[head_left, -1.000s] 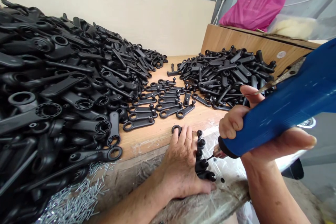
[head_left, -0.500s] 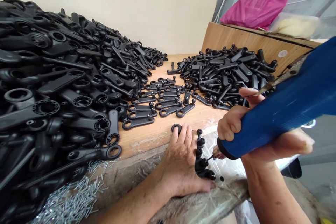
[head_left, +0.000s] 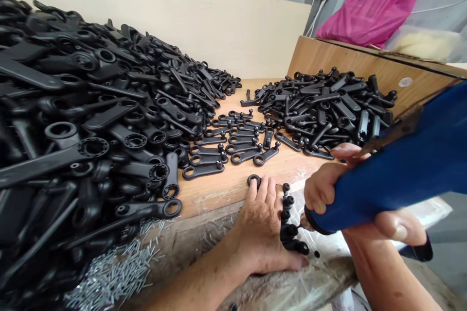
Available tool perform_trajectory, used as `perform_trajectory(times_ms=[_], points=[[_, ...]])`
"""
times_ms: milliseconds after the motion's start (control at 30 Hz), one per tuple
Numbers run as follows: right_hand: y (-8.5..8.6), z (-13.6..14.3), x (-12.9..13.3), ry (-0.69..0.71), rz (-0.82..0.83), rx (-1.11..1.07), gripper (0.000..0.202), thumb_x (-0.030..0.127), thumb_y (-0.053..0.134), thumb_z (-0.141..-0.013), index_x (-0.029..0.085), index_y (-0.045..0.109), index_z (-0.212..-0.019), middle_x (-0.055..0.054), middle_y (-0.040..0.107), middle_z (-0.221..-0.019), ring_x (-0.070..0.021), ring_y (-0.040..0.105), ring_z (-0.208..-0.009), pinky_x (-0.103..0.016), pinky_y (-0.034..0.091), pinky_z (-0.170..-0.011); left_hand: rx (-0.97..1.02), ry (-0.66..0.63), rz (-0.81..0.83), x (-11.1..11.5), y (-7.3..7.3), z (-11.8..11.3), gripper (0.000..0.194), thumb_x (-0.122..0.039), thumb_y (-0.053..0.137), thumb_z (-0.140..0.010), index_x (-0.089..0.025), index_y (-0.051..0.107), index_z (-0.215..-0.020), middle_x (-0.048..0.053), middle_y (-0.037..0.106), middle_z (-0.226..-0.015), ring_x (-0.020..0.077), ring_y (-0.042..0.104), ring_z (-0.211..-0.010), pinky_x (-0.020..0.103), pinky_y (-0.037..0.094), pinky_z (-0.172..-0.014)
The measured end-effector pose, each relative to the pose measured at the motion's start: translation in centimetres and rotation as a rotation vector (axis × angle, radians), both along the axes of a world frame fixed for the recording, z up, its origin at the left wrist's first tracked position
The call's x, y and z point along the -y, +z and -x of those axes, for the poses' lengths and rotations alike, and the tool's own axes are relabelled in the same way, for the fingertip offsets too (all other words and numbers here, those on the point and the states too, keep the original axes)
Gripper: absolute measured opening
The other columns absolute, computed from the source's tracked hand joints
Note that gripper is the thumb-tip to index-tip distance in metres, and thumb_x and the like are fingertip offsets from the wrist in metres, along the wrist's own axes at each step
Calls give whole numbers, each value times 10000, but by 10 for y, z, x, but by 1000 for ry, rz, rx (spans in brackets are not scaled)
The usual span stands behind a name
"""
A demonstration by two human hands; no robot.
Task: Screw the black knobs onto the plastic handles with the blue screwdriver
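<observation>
My left hand (head_left: 260,228) lies over a row of black plastic arms, fingers wrapped over them and thumb at their near side. The knobbed ends (head_left: 289,201) of these arms stick out to the right of the hand. My right hand (head_left: 328,180) is wrapped round a blue power tool (head_left: 386,170), which slants down to the left. The tool's tip points at the knobbed ends, close to one of the nearer ones; whether it touches is hard to tell. A ring end (head_left: 254,181) shows beyond my left fingertips.
A large heap of black arms (head_left: 109,87) fills the left. Several arms (head_left: 242,147) lie in rows mid-table, with a smaller heap (head_left: 324,102) behind at right. Silver pins (head_left: 116,272) lie at the lower left. A pink bag (head_left: 375,5) rests on a wooden box (head_left: 314,56).
The whole view has shifted, so the scene sits slightly further right and lower. The tool's tip has come closer to the knobbed end. My left hand keeps its hold on the row.
</observation>
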State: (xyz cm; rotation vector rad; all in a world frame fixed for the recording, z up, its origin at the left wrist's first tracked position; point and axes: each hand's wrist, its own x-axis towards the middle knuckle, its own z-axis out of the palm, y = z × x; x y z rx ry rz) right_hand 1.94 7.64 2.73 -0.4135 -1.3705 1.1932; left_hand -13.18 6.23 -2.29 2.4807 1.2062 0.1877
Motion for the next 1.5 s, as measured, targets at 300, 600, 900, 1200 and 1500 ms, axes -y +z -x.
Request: perform_trajectory(times_ms=[300,600,900,1200,1500], points=[[19,-19,-3,60,-28,-235,603,546,766,-636,243,592,-1128,38,582,-606,-104,478,-425,-233,414,-407,20,44,19,0,-6,0,1154,-775,578,-623,-22,273,-1442,270,99,-1525,355,22,-1424,500,-38,-1140],[13,-20,-10,307,-27,-84,726,689,672,-644,272,564,-1228,41,552,-604,-98,417,-411,-224,369,-376,-46,41,19,0,-5,-2,1181,-780,575,-603,-5,267,-1439,267,109,-1527,356,4,-1423,516,-27,-1140],[10,-14,-7,297,1,-112,696,649,676,-679,249,553,-1236,39,582,-630,-88,433,-402,-219,375,-390,-36,35,-20,-2,-6,-3,1146,-774,578,-600,-23,309,-1423,274,173,-1515,371,30,-1420,525,8,-1138],[7,-19,-8,339,-28,-62,739,646,684,-676,250,504,-1274,25,581,-665,-109,469,-440,-243,409,-423,-22,32,-28,-1,-9,-1,1167,-801,540,-608,-35,266,-1445,267,151,-1523,374,42,-1420,530,-6,-1133],[-1,-26,4,219,17,-3,680,582,737,-649,344,499,-1239,22,577,-679,-130,483,-443,-262,415,-403,-42,40,4,0,-3,-1,1172,-808,525,-627,-27,242,-1455,249,156,-1527,368,33,-1422,520,-43,-1136]])
